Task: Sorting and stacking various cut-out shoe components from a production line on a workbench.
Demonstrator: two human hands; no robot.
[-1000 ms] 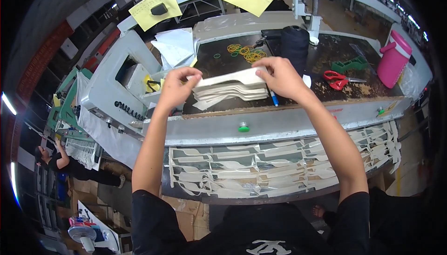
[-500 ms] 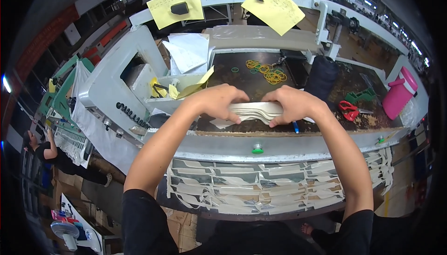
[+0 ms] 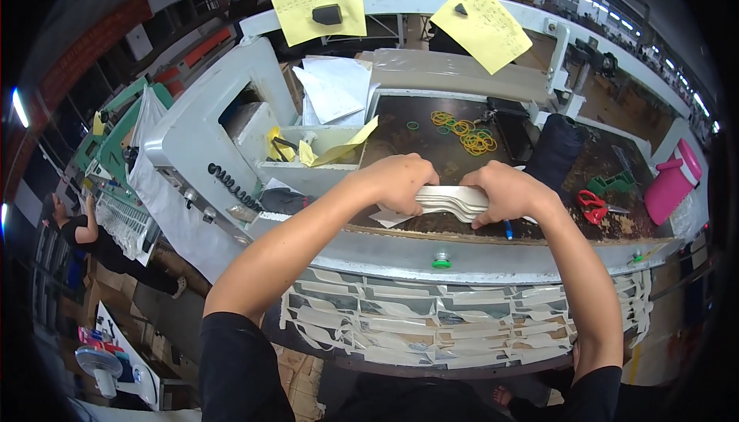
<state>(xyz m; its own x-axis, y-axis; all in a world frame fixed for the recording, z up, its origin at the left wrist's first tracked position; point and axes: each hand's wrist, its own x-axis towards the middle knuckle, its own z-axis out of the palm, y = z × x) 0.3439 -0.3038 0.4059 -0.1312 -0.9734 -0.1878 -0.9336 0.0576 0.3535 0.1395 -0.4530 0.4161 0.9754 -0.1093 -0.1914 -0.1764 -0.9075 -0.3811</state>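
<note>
Between my two hands is a stack of cream-coloured cut pieces [image 3: 450, 202], layered and wavy along its near edge, at the front of the dark worktop [image 3: 385, 133]. My left hand [image 3: 402, 185] is closed on the stack's left end, fingers curled at the edge. At the right end, my right hand [image 3: 508, 192] grips it with the thumb on the near side and the fingers over the far side. A flat pale piece [image 3: 391, 217] lies under my left hand. Beside my right hand, a blue pen [image 3: 508, 229] rests at the worktop's front edge.
Beyond the stack lie yellow and green rubber bands [image 3: 476, 142]. To the right are a dark wrapped roll [image 3: 556, 151], red-handled scissors [image 3: 592, 208] and a pink jug [image 3: 673, 183]. A grey machine housing [image 3: 181, 145] stands left. Cream offcut strips [image 3: 469, 310] hang below the front edge.
The view has shifted, so the scene sits lower and further right. My left fingers have curled in more closely at the stack's left end; my right hand keeps its grip.
</note>
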